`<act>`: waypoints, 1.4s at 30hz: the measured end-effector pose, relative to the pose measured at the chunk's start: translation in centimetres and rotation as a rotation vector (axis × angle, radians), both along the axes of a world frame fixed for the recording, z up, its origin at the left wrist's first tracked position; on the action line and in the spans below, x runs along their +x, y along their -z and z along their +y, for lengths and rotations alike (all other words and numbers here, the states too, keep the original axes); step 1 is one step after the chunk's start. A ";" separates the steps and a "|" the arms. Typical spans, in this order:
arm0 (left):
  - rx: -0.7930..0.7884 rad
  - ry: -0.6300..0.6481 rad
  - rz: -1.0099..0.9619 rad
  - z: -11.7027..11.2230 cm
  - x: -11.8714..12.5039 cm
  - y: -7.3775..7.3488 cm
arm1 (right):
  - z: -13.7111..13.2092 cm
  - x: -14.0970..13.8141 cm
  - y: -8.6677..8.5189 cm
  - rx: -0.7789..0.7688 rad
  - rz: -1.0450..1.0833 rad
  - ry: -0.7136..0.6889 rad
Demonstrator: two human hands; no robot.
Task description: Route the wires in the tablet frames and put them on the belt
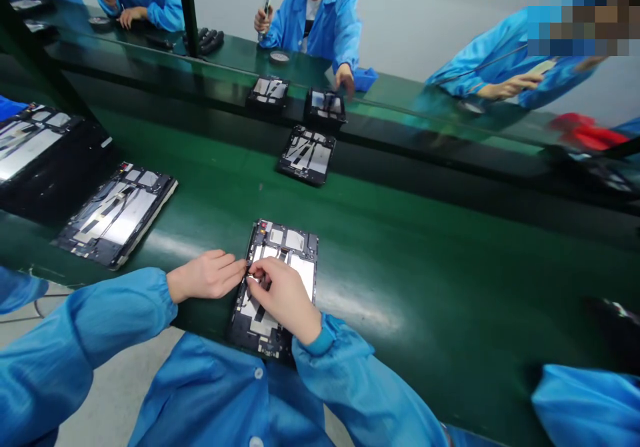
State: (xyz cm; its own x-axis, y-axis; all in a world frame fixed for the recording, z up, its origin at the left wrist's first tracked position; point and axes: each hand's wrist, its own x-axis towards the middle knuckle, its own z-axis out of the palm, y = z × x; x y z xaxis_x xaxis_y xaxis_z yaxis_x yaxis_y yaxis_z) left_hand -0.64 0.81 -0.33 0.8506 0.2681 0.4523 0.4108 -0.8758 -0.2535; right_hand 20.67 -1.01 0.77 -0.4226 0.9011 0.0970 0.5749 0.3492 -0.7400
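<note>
In front of me on the green workbench lies an opened tablet (303,270), its silver battery, black frame and ribbon cables exposed. My left hand (210,276) reaches in from the left with its fingers stretched out, the tips at the tablet's left edge. Over the tablet, my right hand (285,297) has thumb and fingers pinched together near that same edge, close to the left fingertips. Whatever the pinch holds, if anything, is too small or hidden to make out. The right hand covers part of the battery and cables.
A stack of opened tablets (117,217) sits to the left, beside a black surface (55,167) bearing more units. Another opened tablet (307,156) lies ahead, below a raised ledge with two more. Across the bench, co-workers in blue coats (320,27) work; a blue sleeve (590,400) appears at lower right.
</note>
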 end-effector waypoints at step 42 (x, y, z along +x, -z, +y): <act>-1.725 -0.787 -0.725 -1.3 4.2 -0.3 | 4.2 1.2 1.6 0.176 0.004 -0.235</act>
